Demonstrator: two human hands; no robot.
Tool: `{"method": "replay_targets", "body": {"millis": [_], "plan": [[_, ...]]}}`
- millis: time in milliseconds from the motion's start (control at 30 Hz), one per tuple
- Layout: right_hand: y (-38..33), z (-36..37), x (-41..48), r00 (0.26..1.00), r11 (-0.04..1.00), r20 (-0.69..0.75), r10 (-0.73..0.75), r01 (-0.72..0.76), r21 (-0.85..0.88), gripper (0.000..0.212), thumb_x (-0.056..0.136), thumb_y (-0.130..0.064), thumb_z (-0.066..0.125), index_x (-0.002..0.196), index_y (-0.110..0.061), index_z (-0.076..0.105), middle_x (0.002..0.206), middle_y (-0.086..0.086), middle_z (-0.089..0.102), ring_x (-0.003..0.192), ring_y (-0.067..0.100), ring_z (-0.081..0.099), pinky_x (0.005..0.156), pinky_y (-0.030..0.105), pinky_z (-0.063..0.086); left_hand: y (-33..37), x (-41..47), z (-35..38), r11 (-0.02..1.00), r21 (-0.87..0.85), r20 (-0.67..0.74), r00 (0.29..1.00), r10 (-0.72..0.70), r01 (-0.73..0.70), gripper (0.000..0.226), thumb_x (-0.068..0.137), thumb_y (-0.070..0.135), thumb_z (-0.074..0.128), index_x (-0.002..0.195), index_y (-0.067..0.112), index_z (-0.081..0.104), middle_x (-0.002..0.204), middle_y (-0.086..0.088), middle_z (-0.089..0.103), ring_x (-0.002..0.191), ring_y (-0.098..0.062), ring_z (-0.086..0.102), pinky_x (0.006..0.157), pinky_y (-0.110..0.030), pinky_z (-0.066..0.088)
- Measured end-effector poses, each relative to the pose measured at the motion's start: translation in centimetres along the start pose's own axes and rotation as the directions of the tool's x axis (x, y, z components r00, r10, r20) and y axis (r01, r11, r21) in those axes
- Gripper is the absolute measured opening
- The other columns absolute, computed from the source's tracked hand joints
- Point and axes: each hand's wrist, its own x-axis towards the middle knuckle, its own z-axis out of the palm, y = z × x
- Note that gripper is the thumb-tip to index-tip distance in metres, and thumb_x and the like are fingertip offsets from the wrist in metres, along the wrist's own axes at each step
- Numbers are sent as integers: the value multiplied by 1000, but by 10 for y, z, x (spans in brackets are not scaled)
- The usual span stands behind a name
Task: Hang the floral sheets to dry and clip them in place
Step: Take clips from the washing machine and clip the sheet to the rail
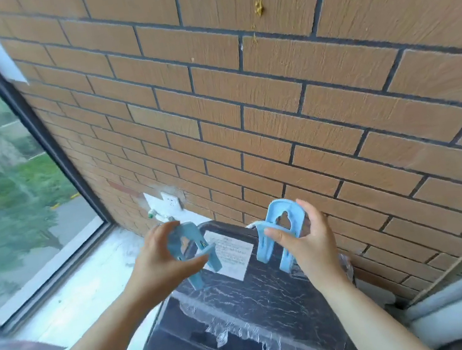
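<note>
Brick-patterned wall [271, 91] in orange-tan fills the background, with a dark-framed window [2, 170] on the left looking out on blurred greenery. Two light blue clips are in view, one in each hand; no sheet shows.

Left clip [190, 250] is a large plastic peg with a rounded arch at its head and two long legs. Its long axis runs roughly vertical, head up and tilted a little left, legs pointing down and slightly right. A keyhole-shaped opening sits in the arch. Right clip [282, 233] is the same kind and colour, head up, legs pointing down, long axis close to upright with a slight lean to the right at the top. Its cut-out is clearly visible just under the arch.

Left hand [161, 259] has its grip closed around the left clip, fingers over the head and thumb across the legs. Right hand [304, 239] has its grip closed around the right clip, thumb in front and fingers behind the arch. Both clips are held in the air, well apart from each other, above the back of a dark washing machine [246, 309].

One white label [231, 254] lies on the machine lid between the two hands. One white wall socket [171, 203] sits low on the bricks, beside a pale windowsill [89, 284].
</note>
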Motion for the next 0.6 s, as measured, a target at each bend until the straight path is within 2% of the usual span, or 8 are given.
{"method": "replay_targets", "body": {"millis": [100,167,267,333,400,467,567,600], "plan": [[-45,23,10,980,995,186,-68,54,81,91,53,-56,80,133,-30,46,127,-12,53,111,6,53,91,28,47,4,-23,-45,999,14,-145,989,-43,46,85,41,64,69,117,31,54,109,8,56,98,-14,58,86,-34,49],[-77,45,13,949,988,287,-128,96,123,89,51,-56,81,130,-33,47,123,-11,56,108,7,56,94,38,50,6,-37,-79,998,24,-222,974,-54,60,81,40,63,68,114,32,54,107,7,55,97,-15,57,86,-33,48],[-131,91,7,875,961,417,-246,166,219,85,49,-52,85,123,-35,47,117,-5,58,107,17,59,95,47,50,2,-65,-142,997,41,-347,937,-40,58,72,42,62,70,108,39,52,108,3,55,98,-16,57,90,-37,49],[-167,124,-5,805,938,498,-321,197,286,83,53,-45,86,124,-33,45,117,-3,58,108,18,60,96,46,50,-3,-87,-185,995,57,-435,899,-49,82,73,44,63,72,111,39,54,111,3,56,100,-15,58,92,-39,51],[-206,157,-23,733,911,557,-391,221,348,82,56,-40,85,126,-30,45,116,-4,58,105,13,61,93,37,52,-10,-112,-227,994,61,-518,854,-50,95,85,45,64,73,120,28,57,115,3,56,104,-14,58,94,-40,51],[-242,193,-48,658,883,598,-458,259,391,84,54,-43,85,126,-29,45,113,-6,60,98,5,62,86,28,52,-14,-141,-268,992,53,-599,798,-60,114,91,46,65,73,125,22,58,117,3,56,105,-13,58,95,-41,52],[-297,246,-101,542,829,631,-555,305,468,85,56,-45,86,128,-28,45,119,-3,61,106,7,61,91,29,51,-26,-198,-332,990,29,-708,702,-75,135,94,47,67,72,128,21,56,120,2,57,105,-12,60,94,-36,52],[-308,258,-110,520,819,637,-570,299,489,83,57,-44,86,128,-29,45,120,-4,61,108,8,61,94,31,51,-27,-209,-346,991,35,-719,692,-66,130,94,48,67,72,129,21,55,121,2,58,106,-13,60,94,-38,52]]}}
